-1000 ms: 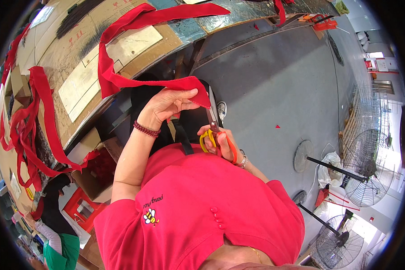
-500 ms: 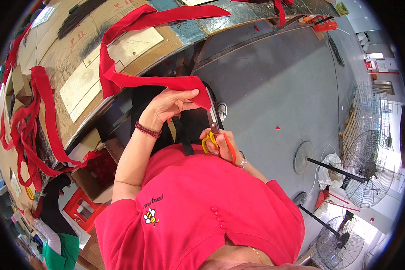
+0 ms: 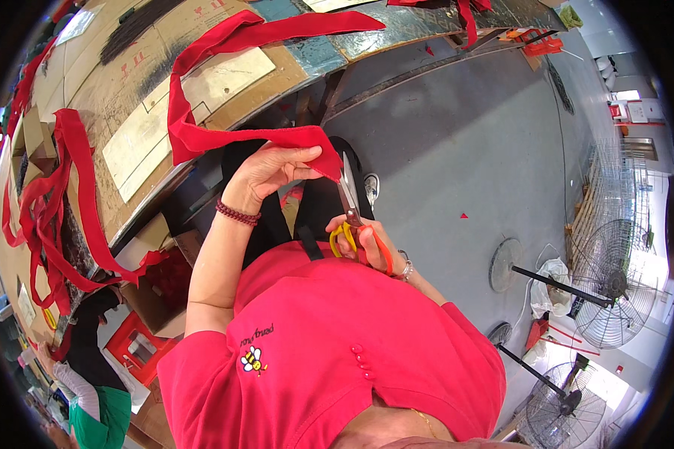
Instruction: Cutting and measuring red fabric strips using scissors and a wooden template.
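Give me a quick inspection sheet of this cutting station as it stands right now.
Surface: long worktable covered with patched cardboard and board sheets.
Job's things: long red fabric strip running from the table to the left hand; yellow-and-orange-handled scissors, blades at the strip's end.
Clutter: more red fabric strips draped over the table edge; open cardboard boxes under the table.
Hands: left hand pinches the strip; right hand holds the scissors by the handles.
Cables: thin cord across the grey floor.
Surroundings: standing fans at the right; another person's green sleeve at lower left.
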`<state>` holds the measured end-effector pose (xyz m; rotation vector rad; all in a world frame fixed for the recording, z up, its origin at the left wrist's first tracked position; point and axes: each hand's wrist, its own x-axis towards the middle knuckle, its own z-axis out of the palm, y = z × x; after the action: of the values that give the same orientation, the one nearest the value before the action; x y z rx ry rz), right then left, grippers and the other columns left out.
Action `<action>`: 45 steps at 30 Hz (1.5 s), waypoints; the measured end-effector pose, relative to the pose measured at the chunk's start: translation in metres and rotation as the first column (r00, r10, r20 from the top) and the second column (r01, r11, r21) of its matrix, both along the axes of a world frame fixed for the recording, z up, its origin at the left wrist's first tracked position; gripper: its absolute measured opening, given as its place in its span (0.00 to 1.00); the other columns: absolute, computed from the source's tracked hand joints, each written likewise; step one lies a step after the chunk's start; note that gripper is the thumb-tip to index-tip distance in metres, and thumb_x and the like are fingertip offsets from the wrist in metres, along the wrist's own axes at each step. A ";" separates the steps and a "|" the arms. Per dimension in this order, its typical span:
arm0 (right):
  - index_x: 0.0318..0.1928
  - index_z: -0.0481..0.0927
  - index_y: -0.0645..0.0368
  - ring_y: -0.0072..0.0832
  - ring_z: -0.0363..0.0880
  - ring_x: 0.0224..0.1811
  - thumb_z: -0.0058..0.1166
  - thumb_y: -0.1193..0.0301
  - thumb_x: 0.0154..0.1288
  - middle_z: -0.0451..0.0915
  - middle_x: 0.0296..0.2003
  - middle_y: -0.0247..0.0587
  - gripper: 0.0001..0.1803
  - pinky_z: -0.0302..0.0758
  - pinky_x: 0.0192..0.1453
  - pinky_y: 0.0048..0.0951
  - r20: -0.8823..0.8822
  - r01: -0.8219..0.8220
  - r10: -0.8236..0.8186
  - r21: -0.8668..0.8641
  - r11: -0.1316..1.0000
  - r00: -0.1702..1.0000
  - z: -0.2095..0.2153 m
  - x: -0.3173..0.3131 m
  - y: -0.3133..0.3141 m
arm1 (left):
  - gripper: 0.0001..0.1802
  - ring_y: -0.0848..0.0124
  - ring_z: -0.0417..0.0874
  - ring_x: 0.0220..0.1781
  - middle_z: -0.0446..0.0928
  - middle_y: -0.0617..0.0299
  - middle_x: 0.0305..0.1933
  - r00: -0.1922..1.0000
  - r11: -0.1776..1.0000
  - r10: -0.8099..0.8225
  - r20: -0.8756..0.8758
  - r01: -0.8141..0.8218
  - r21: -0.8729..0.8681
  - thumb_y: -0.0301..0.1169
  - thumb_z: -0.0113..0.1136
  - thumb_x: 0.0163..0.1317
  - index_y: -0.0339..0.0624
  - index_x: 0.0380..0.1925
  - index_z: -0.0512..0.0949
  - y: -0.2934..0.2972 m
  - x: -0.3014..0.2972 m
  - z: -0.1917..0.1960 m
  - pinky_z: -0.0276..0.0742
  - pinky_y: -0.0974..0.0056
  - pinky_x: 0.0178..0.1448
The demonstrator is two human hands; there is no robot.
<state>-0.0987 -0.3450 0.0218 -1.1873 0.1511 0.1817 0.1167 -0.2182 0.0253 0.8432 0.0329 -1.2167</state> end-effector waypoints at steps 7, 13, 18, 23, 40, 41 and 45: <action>0.49 0.72 0.65 0.12 0.62 0.22 0.41 0.27 0.54 0.66 0.21 0.26 0.49 0.61 0.26 0.16 -0.076 0.021 -0.026 -0.071 0.997 0.997 0.001 0.005 0.001 | 0.14 0.65 0.85 0.42 0.81 0.57 0.42 0.996 0.995 -0.093 -0.009 0.093 0.039 0.21 0.62 0.57 0.39 0.45 0.77 -0.002 -0.007 -0.006 0.84 0.61 0.46; 0.48 0.72 0.66 0.11 0.61 0.22 0.39 0.34 0.62 0.66 0.23 0.25 0.41 0.60 0.24 0.14 -0.031 0.036 -0.037 -0.037 0.999 0.999 -0.001 0.006 -0.001 | 0.14 0.65 0.85 0.39 0.82 0.58 0.39 0.994 0.995 -0.102 -0.049 0.102 0.006 0.21 0.63 0.56 0.38 0.44 0.77 -0.003 -0.014 -0.004 0.84 0.62 0.41; 0.47 0.72 0.66 0.10 0.60 0.20 0.38 0.36 0.64 0.64 0.21 0.25 0.40 0.59 0.23 0.13 -0.020 0.052 -0.052 -0.006 0.999 0.998 -0.004 0.006 0.003 | 0.15 0.65 0.85 0.38 0.81 0.58 0.39 0.994 0.995 -0.095 -0.044 0.096 0.022 0.20 0.64 0.55 0.38 0.44 0.77 -0.003 -0.015 -0.007 0.84 0.62 0.40; 0.45 0.72 0.66 0.10 0.56 0.18 0.38 0.38 0.66 0.62 0.19 0.24 0.37 0.55 0.21 0.14 -0.013 0.079 -0.078 0.055 0.995 0.997 -0.003 0.004 0.005 | 0.16 0.65 0.85 0.39 0.81 0.58 0.39 0.993 0.993 -0.114 -0.031 0.114 0.008 0.20 0.64 0.55 0.38 0.44 0.77 -0.003 -0.013 -0.016 0.84 0.61 0.41; 0.43 0.73 0.68 0.10 0.55 0.17 0.39 0.35 0.63 0.62 0.16 0.23 0.41 0.52 0.20 0.14 -0.047 0.147 -0.141 0.154 0.977 0.989 -0.010 -0.001 0.012 | 0.16 0.68 0.83 0.43 0.82 0.59 0.40 0.998 0.997 -0.054 -0.035 0.052 -0.053 0.20 0.68 0.52 0.39 0.42 0.79 -0.016 -0.022 -0.032 0.81 0.63 0.49; 0.43 0.73 0.68 0.10 0.55 0.17 0.38 0.35 0.63 0.62 0.16 0.23 0.41 0.52 0.20 0.14 -0.051 0.157 -0.151 0.171 0.973 0.987 -0.010 -0.002 0.013 | 0.16 0.68 0.83 0.43 0.82 0.59 0.40 0.998 0.997 -0.056 -0.034 0.054 -0.054 0.20 0.68 0.52 0.39 0.42 0.79 -0.018 -0.024 -0.033 0.81 0.63 0.49; 0.44 0.73 0.67 0.10 0.55 0.17 0.37 0.34 0.63 0.62 0.16 0.23 0.42 0.53 0.21 0.15 -0.033 0.168 -0.165 0.193 0.967 0.986 -0.013 -0.002 0.018 | 0.16 0.68 0.83 0.43 0.81 0.59 0.40 1.000 0.990 -0.014 -0.024 0.010 -0.143 0.19 0.67 0.51 0.39 0.42 0.78 -0.023 -0.030 -0.038 0.81 0.62 0.49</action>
<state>-0.1005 -0.3274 0.0092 -0.9725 0.2417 0.0567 0.0871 -0.2409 -0.0125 0.7043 -0.0388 -1.2260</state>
